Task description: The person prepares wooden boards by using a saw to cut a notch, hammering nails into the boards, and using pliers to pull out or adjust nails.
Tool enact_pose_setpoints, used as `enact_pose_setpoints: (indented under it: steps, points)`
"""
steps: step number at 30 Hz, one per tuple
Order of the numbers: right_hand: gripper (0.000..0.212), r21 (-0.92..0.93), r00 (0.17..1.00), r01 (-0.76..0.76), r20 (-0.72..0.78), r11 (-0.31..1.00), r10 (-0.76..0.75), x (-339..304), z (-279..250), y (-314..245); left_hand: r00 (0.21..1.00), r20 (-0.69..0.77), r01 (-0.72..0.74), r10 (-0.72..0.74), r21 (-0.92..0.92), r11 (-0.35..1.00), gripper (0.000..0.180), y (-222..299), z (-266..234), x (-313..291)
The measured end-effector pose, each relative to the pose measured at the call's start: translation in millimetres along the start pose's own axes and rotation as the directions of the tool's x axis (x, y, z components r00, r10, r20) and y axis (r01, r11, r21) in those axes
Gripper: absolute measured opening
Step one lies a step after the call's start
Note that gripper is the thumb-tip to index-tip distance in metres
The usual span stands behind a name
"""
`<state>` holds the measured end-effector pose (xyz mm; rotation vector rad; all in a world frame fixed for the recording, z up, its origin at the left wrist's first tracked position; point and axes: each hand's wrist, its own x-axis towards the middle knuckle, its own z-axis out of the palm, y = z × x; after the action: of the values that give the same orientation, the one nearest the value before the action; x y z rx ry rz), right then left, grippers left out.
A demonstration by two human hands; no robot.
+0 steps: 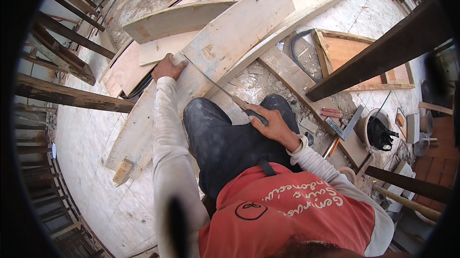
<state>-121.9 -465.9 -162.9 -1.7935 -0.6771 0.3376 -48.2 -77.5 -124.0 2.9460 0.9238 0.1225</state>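
A long, pale, dirt-stained wooden board (pixel 239 23) runs diagonally in front of me. My left hand (pixel 168 68) grips its left edge, fingers bent over the side and thumb on top. A handsaw (pixel 214 83) crosses the board, its thin blade's far end close beside my left thumb. My right hand (pixel 273 125) is wrapped round the saw's dark handle, above my thigh. Whether the teeth are sunk into the wood cannot be made out. Under the board lies another long pale plank (pixel 311 11). A small wood block (pixel 123 171) sits at the board's near end.
Dark wooden posts (pixel 378 52) slant in at the right, with more at the left. A framed plywood panel (pixel 352 59) lies at the right. Nearby are red pencil-like sticks (pixel 331 113), a metal square (pixel 353 121) and a bucket (pixel 369 133) holding a black item. Debris litters the floor.
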Motion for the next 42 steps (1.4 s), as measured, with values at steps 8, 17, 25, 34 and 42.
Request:
enact_pose_setpoints:
  steps: [8,17,25,34,42]
  points:
    - [0.04,-0.121,0.992,-0.114,0.033,0.986,0.119,-109.5,-70.5,-34.4,0.995,0.087,0.04,-0.037,-0.033,0.999,0.078,1.0,6.7,-17.0]
    - [0.04,-0.102,0.998,0.055,-0.026,0.993,-0.057,10.1,9.1,11.9,0.995,0.095,0.032,-0.028,-0.033,0.999,0.075,15.0,5.5,-15.8]
    - [0.041,0.464,0.952,0.093,-0.3,0.881,0.058,-99.9,-80.5,-32.1,0.994,0.105,-0.041,0.04,0.011,0.999,0.067,7.2,-19.5,-44.9]
    - [0.056,0.65,0.796,0.158,-0.529,0.743,0.294,-195.1,-137.4,-12.5,0.974,-0.225,-0.055,0.037,-0.073,0.996,0.062,-95.5,-65.4,-99.3]
    - [0.05,0.664,0.708,0.064,-0.556,0.745,0.435,-199.6,-110.2,-7.7,0.915,0.358,-0.021,0.186,-0.418,0.908,0.064,-117.5,18.2,-107.3]
